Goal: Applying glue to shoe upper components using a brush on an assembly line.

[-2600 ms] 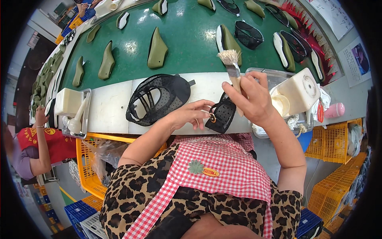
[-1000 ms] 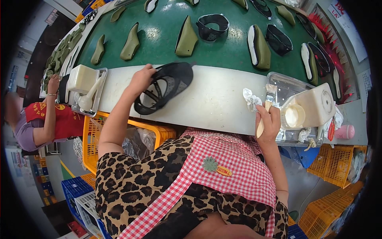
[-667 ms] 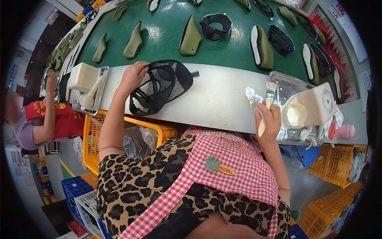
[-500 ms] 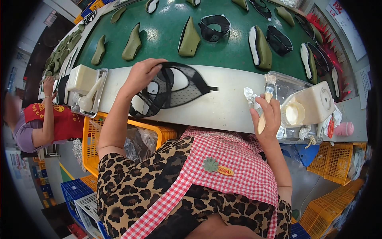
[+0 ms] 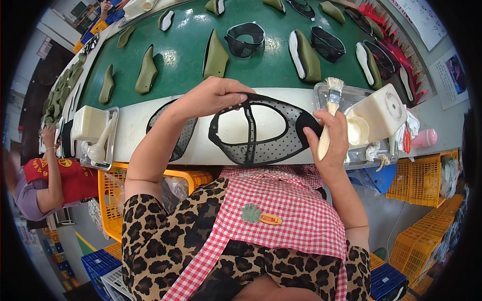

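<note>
Black, dot-patterned mesh upper (image 5: 275, 149)

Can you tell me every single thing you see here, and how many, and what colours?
Belt: one, green, top middle
Bench: one, white, along the belt
Mesh upper: one, black, held over the bench
Other mesh pieces: several, black, bench and belt
Brush: one, pale handle, right
Shoe lasts: many, olive green, mostly on the belt
Trays: two, see-through, bench ends
Containers: three, white, two in trays, one top left
Bottle-like thing: one, pink, far right
Crates: several, yellow and blue, below
Co-worker: one, red and purple clothes, left
Apron: one, red-white checks, bottom middle
Left grip: one, bare, on the mesh upper
Right grip: one, bare, around the brush
</note>
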`<action>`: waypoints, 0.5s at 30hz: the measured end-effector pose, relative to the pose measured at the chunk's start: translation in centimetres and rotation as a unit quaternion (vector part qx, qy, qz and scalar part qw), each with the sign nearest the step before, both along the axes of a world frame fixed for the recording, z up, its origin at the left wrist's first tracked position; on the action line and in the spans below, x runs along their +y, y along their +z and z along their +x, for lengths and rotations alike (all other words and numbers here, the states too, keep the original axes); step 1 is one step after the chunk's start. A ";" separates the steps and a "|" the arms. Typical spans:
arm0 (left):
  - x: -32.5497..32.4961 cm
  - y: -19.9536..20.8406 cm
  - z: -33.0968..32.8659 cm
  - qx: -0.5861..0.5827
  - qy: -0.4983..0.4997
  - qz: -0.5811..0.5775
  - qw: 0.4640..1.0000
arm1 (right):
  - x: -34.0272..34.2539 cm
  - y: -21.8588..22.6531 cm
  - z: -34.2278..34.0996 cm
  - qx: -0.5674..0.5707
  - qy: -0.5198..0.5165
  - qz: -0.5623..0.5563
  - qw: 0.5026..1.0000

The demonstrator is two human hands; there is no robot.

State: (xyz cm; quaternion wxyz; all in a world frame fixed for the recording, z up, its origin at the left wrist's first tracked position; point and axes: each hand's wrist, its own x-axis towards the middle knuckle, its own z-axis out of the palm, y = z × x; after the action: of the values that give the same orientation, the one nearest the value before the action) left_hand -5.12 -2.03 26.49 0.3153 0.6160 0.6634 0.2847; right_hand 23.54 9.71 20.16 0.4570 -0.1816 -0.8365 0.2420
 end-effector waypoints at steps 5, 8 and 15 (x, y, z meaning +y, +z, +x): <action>0.4 1.2 -0.4 -0.151 -0.028 -0.090 0.984 | 1.5 0.2 0.5 -0.001 -0.031 0.030 0.999; -0.5 2.2 -0.2 -0.228 -0.022 -0.123 0.966 | 1.1 1.8 1.5 0.017 0.021 -0.081 0.996; -1.9 -7.3 2.6 -0.480 -0.045 -0.049 0.875 | -1.9 1.1 3.5 0.044 0.089 -0.284 0.954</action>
State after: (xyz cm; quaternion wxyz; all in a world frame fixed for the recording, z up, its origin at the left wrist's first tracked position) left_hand -2.55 -3.96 19.15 0.6370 0.4168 0.4155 0.4978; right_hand 27.02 7.82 21.23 0.3998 -0.2181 -0.7245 0.5174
